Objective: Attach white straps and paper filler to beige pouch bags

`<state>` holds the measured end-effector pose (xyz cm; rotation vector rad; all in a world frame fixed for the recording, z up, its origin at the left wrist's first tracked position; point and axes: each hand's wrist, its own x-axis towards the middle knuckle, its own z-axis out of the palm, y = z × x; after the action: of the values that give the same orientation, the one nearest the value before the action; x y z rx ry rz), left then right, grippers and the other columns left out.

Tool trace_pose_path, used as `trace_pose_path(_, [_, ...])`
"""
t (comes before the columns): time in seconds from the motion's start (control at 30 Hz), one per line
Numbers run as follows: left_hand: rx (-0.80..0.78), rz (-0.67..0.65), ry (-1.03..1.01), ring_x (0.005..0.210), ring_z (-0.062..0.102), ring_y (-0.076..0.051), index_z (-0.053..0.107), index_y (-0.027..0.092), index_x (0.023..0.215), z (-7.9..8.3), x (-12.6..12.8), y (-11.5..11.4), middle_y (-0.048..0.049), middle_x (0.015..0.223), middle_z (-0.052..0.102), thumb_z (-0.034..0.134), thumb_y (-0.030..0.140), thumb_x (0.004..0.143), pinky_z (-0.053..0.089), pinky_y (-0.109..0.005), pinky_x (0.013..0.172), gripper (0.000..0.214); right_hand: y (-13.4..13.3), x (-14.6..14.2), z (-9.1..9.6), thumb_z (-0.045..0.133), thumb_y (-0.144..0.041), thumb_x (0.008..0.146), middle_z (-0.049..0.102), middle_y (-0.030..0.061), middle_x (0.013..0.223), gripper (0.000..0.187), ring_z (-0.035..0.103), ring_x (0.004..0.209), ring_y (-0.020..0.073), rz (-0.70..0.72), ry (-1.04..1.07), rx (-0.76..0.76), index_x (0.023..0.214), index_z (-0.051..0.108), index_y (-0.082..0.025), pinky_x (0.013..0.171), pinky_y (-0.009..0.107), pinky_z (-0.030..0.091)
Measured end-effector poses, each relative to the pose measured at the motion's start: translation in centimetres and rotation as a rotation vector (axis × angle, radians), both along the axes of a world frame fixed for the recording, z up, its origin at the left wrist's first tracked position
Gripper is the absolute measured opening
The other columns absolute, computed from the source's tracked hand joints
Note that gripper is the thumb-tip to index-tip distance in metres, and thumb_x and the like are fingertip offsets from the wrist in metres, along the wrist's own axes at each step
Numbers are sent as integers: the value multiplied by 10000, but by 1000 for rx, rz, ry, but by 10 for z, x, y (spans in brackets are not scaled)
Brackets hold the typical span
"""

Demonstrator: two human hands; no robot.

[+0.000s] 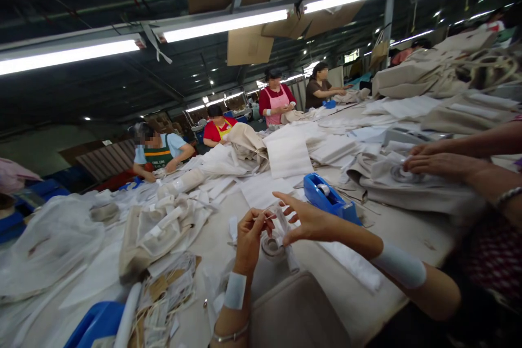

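Note:
My left hand (pixel 253 235) has its thumb and fingertips pinched together around something thin and pale that I cannot make out. My right hand (pixel 312 220) is just to the right, fingers apart and curved, with nothing clearly held. Between the two hands stands a narrow translucent white strip (pixel 291 258). A pale coiled roll (pixel 271 247) is beside it, partly behind my left hand. Below them lies a grey-beige fabric piece with rounded corners (pixel 297 310). A blue tape dispenser (pixel 330 198) sits just beyond my right hand.
Another blue dispenser (pixel 98 323) is at the lower left, near a bundle of tags and cords (pixel 163 293). A beige bag (pixel 150 234) and white sheets (pixel 289 152) cover much of the table. At right, a co-worker's hands (pixel 440 160) touch a coiled roll. Several people work across the table.

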<state>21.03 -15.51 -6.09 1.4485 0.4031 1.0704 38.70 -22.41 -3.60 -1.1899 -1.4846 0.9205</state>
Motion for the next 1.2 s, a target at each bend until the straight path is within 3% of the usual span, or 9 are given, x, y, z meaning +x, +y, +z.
trace_pose_path(0.1, [0, -18, 3, 653, 581, -129, 627, 142, 825, 2, 0, -1, -50, 843, 658, 609, 342, 889, 473, -255, 592, 210, -10, -19, -5, 834, -149, 537, 496, 140, 1388, 1059, 493, 1217, 289, 11, -133, 157, 1479, 352, -189, 1027, 422, 412])
trace_pose_path(0.27, [27, 24, -42, 742, 588, -137, 643, 152, 801, 2, -4, 1, -51, 881, 659, 602, 281, 892, 461, -246, 643, 163, -1, -27, -17, 494, -71, 748, 674, 67, 1058, 552, 616, 910, 201, -164, -17, 175, 1280, 585, -182, 846, 351, 481])
trace_pose_path(0.5, [35, 114, -122, 818, 609, -145, 617, 163, 791, 6, -10, 2, -44, 848, 687, 609, 258, 880, 464, -266, 783, 130, 11, -1, -26, 601, -144, 626, 606, 25, 937, 419, 581, 733, 164, -233, 369, 54, 1032, 679, -212, 655, 301, 462])
trace_pose_path(0.7, [27, 103, -155, 1182, 587, -267, 526, 175, 791, 10, -9, 0, -110, 1340, 582, 571, 292, 917, 483, -379, 914, 178, 15, 3, -39, 644, -201, 633, 589, 32, 962, 442, 567, 737, 142, -154, 586, -91, 1074, 647, -174, 632, 268, 425])
trace_pose_path(0.8, [97, 121, -145, 1271, 522, -285, 521, 173, 776, 11, -7, -1, -103, 1415, 514, 568, 278, 920, 468, -402, 972, 184, 14, -1, -45, 658, -205, 631, 586, 31, 975, 454, 559, 729, 137, -119, 594, -136, 1084, 638, -177, 628, 266, 422])
trace_pose_path(0.9, [105, 128, -132, 1209, 575, -284, 533, 170, 794, 12, -7, -2, -111, 1402, 518, 563, 295, 923, 494, -406, 946, 182, 12, -3, -47, 650, -209, 637, 592, 36, 974, 443, 568, 775, 153, -132, 544, -133, 1079, 644, -169, 665, 278, 429])
trace_pose_path(1.0, [65, 99, -132, 914, 696, -202, 536, 167, 823, 13, -9, -3, -115, 1359, 548, 534, 303, 939, 552, -338, 769, 179, 14, -6, -45, 652, -212, 638, 586, 37, 975, 438, 557, 770, 148, -185, 515, -100, 1073, 641, -165, 664, 275, 420])
trace_pose_path(1.1, [45, 44, -135, 569, 634, -88, 531, 162, 833, 13, -11, -3, -114, 1243, 621, 516, 291, 947, 516, -255, 553, 174, 17, -10, -41, 661, -216, 641, 566, 31, 1001, 440, 522, 718, 123, -199, 516, -54, 1079, 632, -180, 614, 254, 404])
trace_pose_path(1.2, [27, 29, -133, 470, 571, -60, 544, 163, 845, 14, -13, -4, -106, 1157, 656, 524, 303, 940, 411, -188, 396, 171, 18, -14, -40, 654, -234, 666, 549, 26, 1019, 412, 522, 716, 123, -178, 534, -9, 1076, 626, -201, 599, 250, 419])
